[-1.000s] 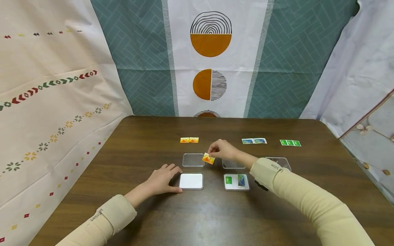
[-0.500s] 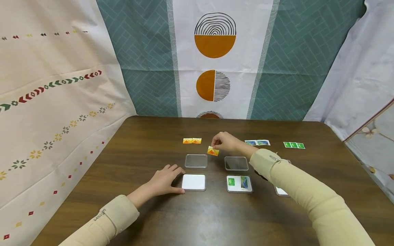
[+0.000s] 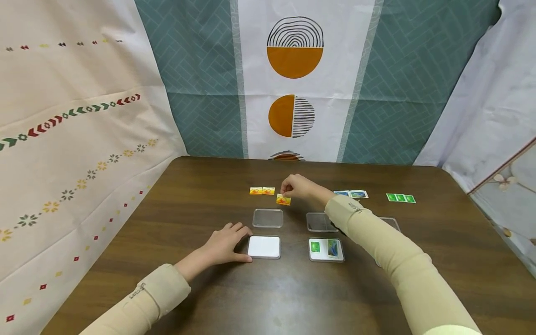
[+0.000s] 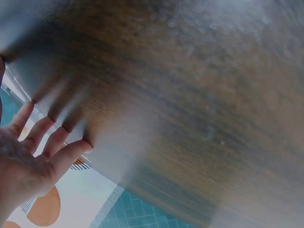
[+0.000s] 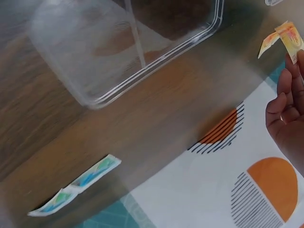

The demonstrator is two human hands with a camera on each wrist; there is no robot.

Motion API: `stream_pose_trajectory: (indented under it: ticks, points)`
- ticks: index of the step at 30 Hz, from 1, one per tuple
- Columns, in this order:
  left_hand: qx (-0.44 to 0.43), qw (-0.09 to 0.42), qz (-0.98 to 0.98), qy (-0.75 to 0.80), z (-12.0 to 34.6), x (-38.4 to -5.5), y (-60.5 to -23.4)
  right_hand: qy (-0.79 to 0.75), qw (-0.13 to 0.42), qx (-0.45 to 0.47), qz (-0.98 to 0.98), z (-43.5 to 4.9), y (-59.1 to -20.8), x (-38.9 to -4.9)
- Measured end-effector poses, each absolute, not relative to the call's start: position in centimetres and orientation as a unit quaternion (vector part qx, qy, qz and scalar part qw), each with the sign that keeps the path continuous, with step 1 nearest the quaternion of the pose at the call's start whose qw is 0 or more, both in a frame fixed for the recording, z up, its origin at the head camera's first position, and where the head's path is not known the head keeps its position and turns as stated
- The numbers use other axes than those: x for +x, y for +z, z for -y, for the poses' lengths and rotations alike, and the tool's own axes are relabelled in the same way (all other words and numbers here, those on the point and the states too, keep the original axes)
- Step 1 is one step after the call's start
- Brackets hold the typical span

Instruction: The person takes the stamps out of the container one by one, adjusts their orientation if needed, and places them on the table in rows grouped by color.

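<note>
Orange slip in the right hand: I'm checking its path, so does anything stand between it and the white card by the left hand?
Yes: a clear lid lies between slip and card, though it looks low enough to pass over. The left hand is beside the card.

Both hands are bare, the left hand [image 3: 226, 244] and the right hand [image 3: 299, 186] each emerging from a wide cream cuff. The left cuff [image 3: 165, 288], on the side of the table [image 3: 293, 298] nearer its left edge, bears small dark lettering [image 3: 137, 290]. The left sleeve [image 3: 125, 312] is pale cream too. The right sleeve [image 3: 398, 260] is pale yellow-cream and creased; its cuff [image 3: 343, 211] also carries dark marks, seemingly letters, though too small to read.
</note>
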State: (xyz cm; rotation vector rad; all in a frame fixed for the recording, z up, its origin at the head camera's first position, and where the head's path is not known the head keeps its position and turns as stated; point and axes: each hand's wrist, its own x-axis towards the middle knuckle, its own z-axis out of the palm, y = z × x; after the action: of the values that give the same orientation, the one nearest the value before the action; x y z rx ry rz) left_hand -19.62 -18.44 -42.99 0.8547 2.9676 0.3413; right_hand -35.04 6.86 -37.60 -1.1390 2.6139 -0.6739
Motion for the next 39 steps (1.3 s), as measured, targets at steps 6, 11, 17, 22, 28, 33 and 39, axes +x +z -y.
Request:
stream_pose_trajectory:
  ticks: [6, 11, 17, 22, 28, 33, 39]
  points:
    - [0.272, 0.026, -0.955, 0.112, 18.6, -19.6, -42.8, -0.208, 0.099, -0.386, -0.893, -5.6, -37.9, -36.8]
    - [0.274, 0.026, -0.955, 0.112, 18.5, -19.5, -42.6, -0.190, 0.098, -0.363, -0.907, -5.5, -38.3, -37.7]
    - [0.277, 0.017, -0.954, 0.110, 18.5, -19.4, -42.4, -0.174, 0.091, -0.337, -0.921, -5.7, -39.2, -38.5]
    - [0.277, 0.022, -0.954, 0.115, 18.4, -19.2, -42.6, -0.156, 0.095, -0.324, -0.928, -5.5, -39.9, -39.0]
    - [0.276, 0.022, -0.954, 0.116, 18.4, -19.2, -42.8, -0.132, 0.075, -0.292, -0.944, -4.8, -39.9, -39.0]
    - [0.275, 0.021, -0.955, 0.114, 18.5, -19.4, -42.9, -0.108, 0.063, -0.255, -0.959, -4.2, -39.7, -39.0]
    - [0.276, 0.015, -0.955, 0.110, 18.5, -19.4, -43.0, -0.100, 0.074, -0.234, -0.964, -3.6, -39.9, -39.3]
